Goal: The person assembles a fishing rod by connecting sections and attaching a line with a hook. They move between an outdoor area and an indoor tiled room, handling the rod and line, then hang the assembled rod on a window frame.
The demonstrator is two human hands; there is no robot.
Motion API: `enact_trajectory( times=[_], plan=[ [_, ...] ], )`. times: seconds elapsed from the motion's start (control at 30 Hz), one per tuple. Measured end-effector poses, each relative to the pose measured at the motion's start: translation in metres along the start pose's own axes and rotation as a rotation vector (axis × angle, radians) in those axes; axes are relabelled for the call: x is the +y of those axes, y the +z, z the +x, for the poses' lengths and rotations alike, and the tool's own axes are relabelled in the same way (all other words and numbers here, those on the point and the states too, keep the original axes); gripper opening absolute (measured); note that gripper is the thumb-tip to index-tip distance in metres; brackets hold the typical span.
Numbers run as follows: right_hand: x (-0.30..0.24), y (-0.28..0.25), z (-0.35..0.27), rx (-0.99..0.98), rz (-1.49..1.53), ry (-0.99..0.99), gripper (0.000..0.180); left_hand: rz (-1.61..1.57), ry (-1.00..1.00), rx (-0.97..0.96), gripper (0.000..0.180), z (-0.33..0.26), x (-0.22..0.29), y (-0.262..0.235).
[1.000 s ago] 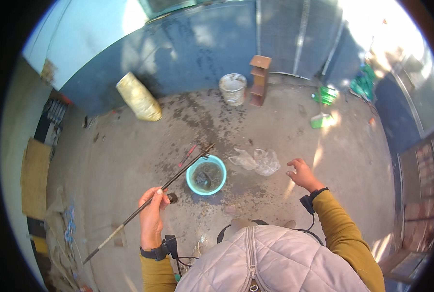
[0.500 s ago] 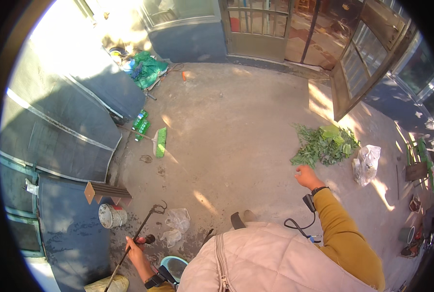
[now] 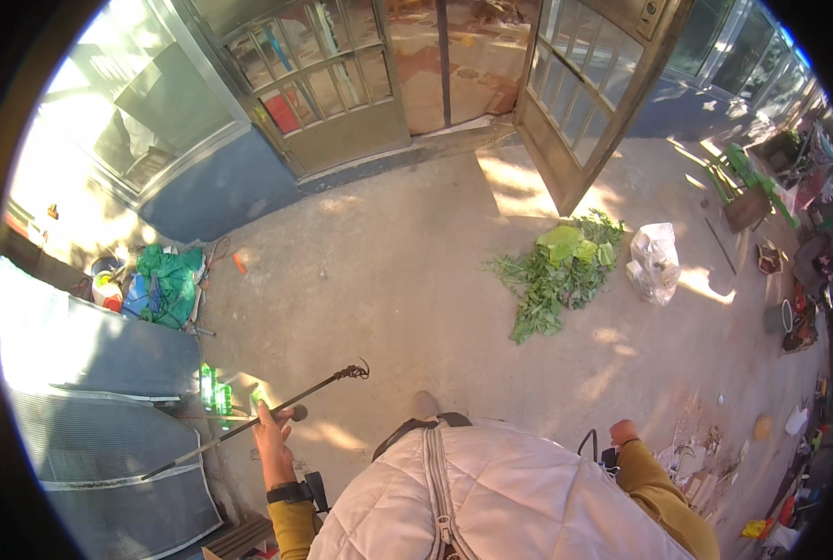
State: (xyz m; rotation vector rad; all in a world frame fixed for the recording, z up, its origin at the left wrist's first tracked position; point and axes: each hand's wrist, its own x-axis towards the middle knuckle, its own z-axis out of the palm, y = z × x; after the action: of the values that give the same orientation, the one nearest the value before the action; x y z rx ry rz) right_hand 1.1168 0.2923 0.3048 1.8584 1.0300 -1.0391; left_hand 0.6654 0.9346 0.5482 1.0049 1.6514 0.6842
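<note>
My left hand [image 3: 272, 439] grips a long thin dark metal rod [image 3: 248, 422] near its middle; the rod slants from lower left to upper right and ends in a curled hook tip [image 3: 354, 371]. My right hand [image 3: 623, 432] is mostly hidden behind my padded white vest [image 3: 491, 495]; only a bit of it and the mustard-yellow sleeve show, so its fingers cannot be judged. A pile of green leafy branches [image 3: 558, 271] lies on the concrete ahead to the right, well away from both hands.
A white plastic bag [image 3: 656, 263] sits beside the leaves. Open metal-and-glass doors [image 3: 454, 84] stand ahead. Green bottles [image 3: 213, 387] and green cloth [image 3: 166, 285] lie at left by a blue wall. Clutter lines the right edge.
The view has swung round from the blue basin and wall toward the open doorway and leaf pile. The rod stays in my left hand; my right hand has dropped behind the vest.
</note>
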Motion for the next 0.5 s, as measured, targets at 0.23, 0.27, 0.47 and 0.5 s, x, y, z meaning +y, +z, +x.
enact_trajectory(
  times=[0.23, 0.27, 0.47, 0.5],
  plan=[
    [-0.047, 0.011, 0.031, 0.543, 0.865, 0.208, 0.017, 0.04, 0.106, -0.273, 0.041, 0.125, 0.141, 0.2],
    [-0.043, 0.002, 0.046, 0.445, 0.931, 0.284, 0.019, 0.059, 0.102, -0.288, 0.039, 0.143, 0.16, 0.234],
    [0.091, -0.171, 0.152, 0.382, 0.755, 0.179, 0.029, 0.02, 0.241, -0.448, 0.031, 0.198, 0.255, 0.424],
    [0.11, -0.226, 0.165, 0.346, 0.504, 0.124, 0.03, 0.032, 0.266, -0.478, 0.03, 0.2, 0.276, 0.447]
  ],
)
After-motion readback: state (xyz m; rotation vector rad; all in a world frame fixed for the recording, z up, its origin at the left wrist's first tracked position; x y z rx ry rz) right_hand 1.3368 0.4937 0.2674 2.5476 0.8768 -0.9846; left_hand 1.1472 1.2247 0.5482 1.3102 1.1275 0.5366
